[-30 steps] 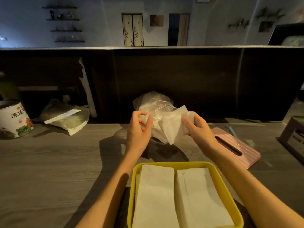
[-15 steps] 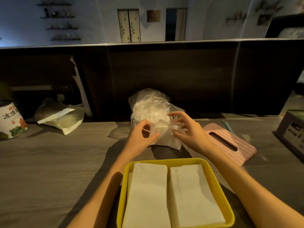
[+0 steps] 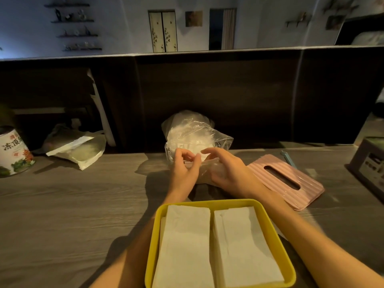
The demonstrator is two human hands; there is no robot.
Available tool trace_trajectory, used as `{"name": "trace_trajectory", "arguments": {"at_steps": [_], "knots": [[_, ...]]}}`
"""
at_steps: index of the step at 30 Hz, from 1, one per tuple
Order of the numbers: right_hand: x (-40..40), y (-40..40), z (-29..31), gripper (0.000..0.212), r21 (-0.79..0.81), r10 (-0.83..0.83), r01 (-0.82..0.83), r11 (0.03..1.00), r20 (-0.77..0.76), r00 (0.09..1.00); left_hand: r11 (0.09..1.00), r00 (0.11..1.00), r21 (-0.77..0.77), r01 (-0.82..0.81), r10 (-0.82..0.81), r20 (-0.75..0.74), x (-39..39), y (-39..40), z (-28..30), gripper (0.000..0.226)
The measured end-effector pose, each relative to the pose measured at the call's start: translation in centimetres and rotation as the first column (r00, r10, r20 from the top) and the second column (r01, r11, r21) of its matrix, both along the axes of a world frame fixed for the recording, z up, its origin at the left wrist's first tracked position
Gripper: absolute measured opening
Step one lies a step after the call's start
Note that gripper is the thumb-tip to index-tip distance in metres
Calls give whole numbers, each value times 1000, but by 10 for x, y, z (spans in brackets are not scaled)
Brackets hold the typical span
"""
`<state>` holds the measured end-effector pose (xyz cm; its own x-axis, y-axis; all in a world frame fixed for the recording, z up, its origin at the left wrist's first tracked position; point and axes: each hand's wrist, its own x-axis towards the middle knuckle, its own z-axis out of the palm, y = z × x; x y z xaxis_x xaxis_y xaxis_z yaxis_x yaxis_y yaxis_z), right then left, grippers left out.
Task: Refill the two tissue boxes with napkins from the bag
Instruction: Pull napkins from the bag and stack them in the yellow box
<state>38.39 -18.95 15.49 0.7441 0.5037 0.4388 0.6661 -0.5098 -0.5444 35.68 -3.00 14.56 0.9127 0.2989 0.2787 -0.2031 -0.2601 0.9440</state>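
Note:
A clear plastic bag [image 3: 193,136] of white napkins stands at the back of the wooden table. My left hand [image 3: 184,169] pinches the bag's open edge with curled fingers. My right hand [image 3: 226,169] lies against the bag's lower right side, fingers relaxed and spread. A white napkin corner [image 3: 204,155] shows between the two hands. In front of me sits a yellow tissue box [image 3: 153,235], open, with two stacks of napkins [image 3: 185,246] side by side in it. A pink ribbed lid [image 3: 305,179] with a slot lies flat to the right.
A printed tin can [image 3: 14,152] stands at the far left, with another plastic bag [image 3: 79,150] beside it. A dark box [image 3: 372,165] sits at the right edge and a thin blue item [image 3: 287,159] behind the lid. A dark counter wall [image 3: 228,96] closes the back.
Both hands held napkins up out of the bag a second ago. They have dropped to the bag's mouth, and my right hand has let go and opened.

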Motion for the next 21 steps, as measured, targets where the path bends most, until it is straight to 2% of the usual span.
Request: {"name": "trace_trajectory", "arguments": {"at_steps": [7,9,12,16,19,21], "knots": [[1,-2,-7,59,-186,-78,100,977,126,989,985,996,-161,-56,43,-83,3,2,1,21],[0,-3,-7,62,-177,-119,141,974,130,984,989,998,-145,-29,20,-66,2,0,3,22],[-2,-1,-5,72,-189,-97,120,975,125,987,996,1000,-92,7,-10,-30,-1,-3,5,22],[-1,-2,-4,55,-352,-140,207,913,205,969,998,999,-70,3,-6,-43,1,-3,4,18],[-2,-2,-4,47,-315,-196,224,922,120,973,997,998,-81,-17,13,-59,2,-3,1,16],[-2,2,-4,41,-153,-215,210,966,-17,977,995,998,-91,-35,29,-64,3,-3,1,18]]}}
